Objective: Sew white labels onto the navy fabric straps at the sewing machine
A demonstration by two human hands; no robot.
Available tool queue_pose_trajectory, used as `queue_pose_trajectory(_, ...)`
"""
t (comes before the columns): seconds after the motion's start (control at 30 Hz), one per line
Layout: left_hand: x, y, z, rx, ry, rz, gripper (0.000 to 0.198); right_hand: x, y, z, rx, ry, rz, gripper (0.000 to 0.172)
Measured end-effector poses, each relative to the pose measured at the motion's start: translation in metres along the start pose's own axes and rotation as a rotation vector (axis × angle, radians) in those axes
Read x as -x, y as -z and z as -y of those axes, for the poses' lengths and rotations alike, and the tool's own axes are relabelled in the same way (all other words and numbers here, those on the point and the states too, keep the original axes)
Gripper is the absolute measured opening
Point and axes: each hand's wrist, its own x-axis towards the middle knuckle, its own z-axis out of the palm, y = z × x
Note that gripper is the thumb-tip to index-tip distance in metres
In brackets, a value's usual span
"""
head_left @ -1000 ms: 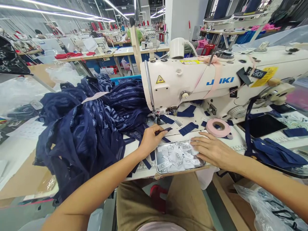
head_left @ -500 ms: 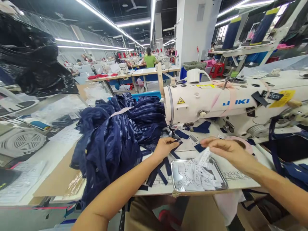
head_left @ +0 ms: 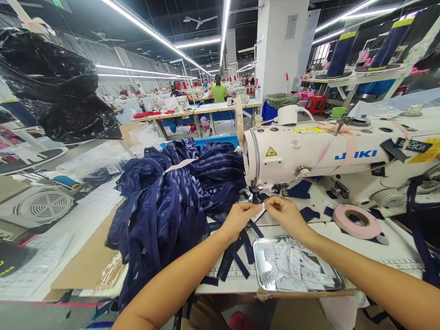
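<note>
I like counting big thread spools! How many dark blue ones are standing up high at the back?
2. One dark blue thread cone stands on the upper right rack; the second stands further right on it. More may be hidden beyond the picture's edge.

Both hands meet just in front of the needle of the white sewing machine (head_left: 309,156): the left hand (head_left: 239,219) and the right hand (head_left: 287,214) pinch a small white label (head_left: 259,213) between their fingertips, over a dark blue strip (head_left: 252,228). A metal tray (head_left: 258,266) of white labels lies on the surface near the right forearm. A heap of dark blue fabric (head_left: 172,206) lies left of the machine, and a pink tape roll (head_left: 357,222) lies to the right.
</note>
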Motion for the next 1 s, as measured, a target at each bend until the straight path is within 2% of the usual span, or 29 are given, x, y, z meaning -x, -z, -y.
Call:
queue_pose_trajectory(0.13,0.0,-0.001,0.002,-0.048,-0.017,-0.081,0.027,0.002,-0.002,0.001,0.026,-0.017,-0.016,0.018)
queue_pose_trajectory(0.27,0.0,0.0,0.004,-0.044,0.007,-0.078,0.024,0.004,0.001,0.004,-0.009,-0.051,-0.011,0.019)
queue_pose_trajectory(0.43,0.002,0.001,0.0,-0.017,0.038,-0.053,0.026,0.003,0.007,0.004,-0.077,-0.154,0.103,0.026)
queue_pose_trajectory(0.7,0.003,0.0,-0.005,-0.082,0.066,-0.008,0.026,0.009,0.005,0.0,-0.114,-0.081,0.107,0.021)
queue_pose_trajectory(0.8,0.003,0.007,-0.009,-0.186,0.058,0.032,0.025,0.008,0.022,-0.001,-0.063,-0.022,0.172,0.019)
queue_pose_trajectory(0.87,0.004,0.015,-0.015,-0.336,-0.003,0.066,0.023,0.007,0.047,-0.002,0.086,0.067,0.195,0.018)
queue_pose_trajectory(0.9,0.004,0.018,-0.018,-0.456,-0.082,0.071,0.02,0.006,0.062,-0.003,0.204,0.13,0.192,0.015)
queue_pose_trajectory(0.93,0.004,0.021,-0.021,-0.61,-0.203,0.056,0.017,0.006,0.076,-0.005,0.337,0.19,0.22,0.013)
queue_pose_trajectory(1.0,0.001,0.023,-0.024,-0.983,-0.532,0.001,0.013,0.008,0.1,-0.009,0.537,0.275,0.253,0.014)
